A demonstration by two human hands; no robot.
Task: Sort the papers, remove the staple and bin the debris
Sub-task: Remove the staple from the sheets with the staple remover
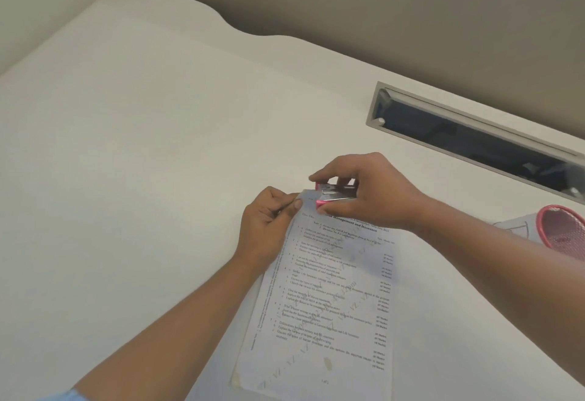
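1. White desk (133, 154), beige wall behind, cable slot (474, 138) near far right edge, pink mesh cup (563, 236) tipped at right edge.
2. Papers (329, 299) flat near front edge, long axis running front to back, header end pointing away.
3. Staple step in hand, judging by grips: left hand (269, 226) pinching far left corner, right hand (367, 198) clamped on pink stapler (335, 198) at that corner.
4. Staple itself not visible.
5. Next, likely: pry gently, corner pinned, without tearing.

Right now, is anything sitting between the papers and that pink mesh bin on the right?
Nothing visible blocks that stretch. The papers lie flat on the desk, and the pink mesh bin lies tipped at the right edge. Only the right hand, holding the pink staple remover, has its forearm reaching across above that gap. The left hand pinches the corner.
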